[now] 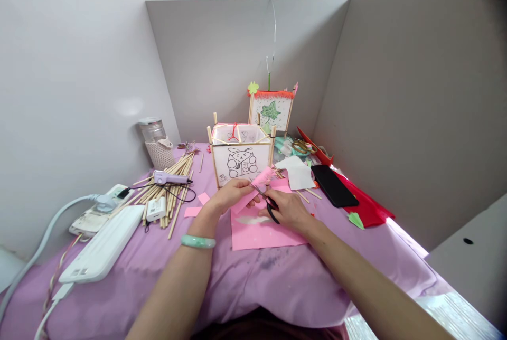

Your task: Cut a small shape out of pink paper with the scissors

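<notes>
My left hand (236, 195) pinches a strip of pink paper (263, 175) whose upper edge looks cut into a fringe. Black-handled scissors (271, 210) are in my right hand (288, 210), fingers wrapped round the handles, with the blades at the strip. Beneath both hands lies a larger pink sheet (257, 237) on the purple cloth. Just behind them stands a box-shaped paper lantern (242, 163) with a stick frame, a line-drawn animal on its front and a red cord across its top. Small pink pieces (193, 212) lie left of my left hand.
At left are wooden sticks (174, 208), a purple glue gun (171, 177), a white power bank (105, 245) and a jar (156, 142). A phone (335, 186) and red sheet (370, 213) lie right. Behind stands another lantern (273, 110); grey panels (245, 49) enclose the table.
</notes>
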`<state>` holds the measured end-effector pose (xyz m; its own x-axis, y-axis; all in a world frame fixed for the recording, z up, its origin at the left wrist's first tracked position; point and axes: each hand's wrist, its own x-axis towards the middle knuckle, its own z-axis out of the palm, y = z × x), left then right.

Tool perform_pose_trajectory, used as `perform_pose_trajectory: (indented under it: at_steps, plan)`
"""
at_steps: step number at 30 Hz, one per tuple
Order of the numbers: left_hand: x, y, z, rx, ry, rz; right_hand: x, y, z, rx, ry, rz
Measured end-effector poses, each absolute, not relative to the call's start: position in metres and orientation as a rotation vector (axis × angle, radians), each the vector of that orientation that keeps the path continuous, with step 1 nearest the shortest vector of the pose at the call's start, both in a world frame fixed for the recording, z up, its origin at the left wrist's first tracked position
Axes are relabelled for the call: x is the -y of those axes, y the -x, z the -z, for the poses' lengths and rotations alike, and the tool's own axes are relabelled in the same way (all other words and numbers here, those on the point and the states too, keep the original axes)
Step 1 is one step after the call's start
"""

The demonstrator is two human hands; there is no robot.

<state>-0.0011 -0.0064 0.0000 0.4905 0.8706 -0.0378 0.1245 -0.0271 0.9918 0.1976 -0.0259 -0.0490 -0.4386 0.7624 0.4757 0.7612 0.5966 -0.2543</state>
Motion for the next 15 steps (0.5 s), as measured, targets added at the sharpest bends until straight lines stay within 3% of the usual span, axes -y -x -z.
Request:
perform_pose_trajectory:
  at_steps: [15]
  plan:
    - [0.0082, 0.0016, -0.0026, -0.89, -1.479, -0.745, 0.0258, -0.1969, 0.0481, 2.249, 1.218, 0.025]
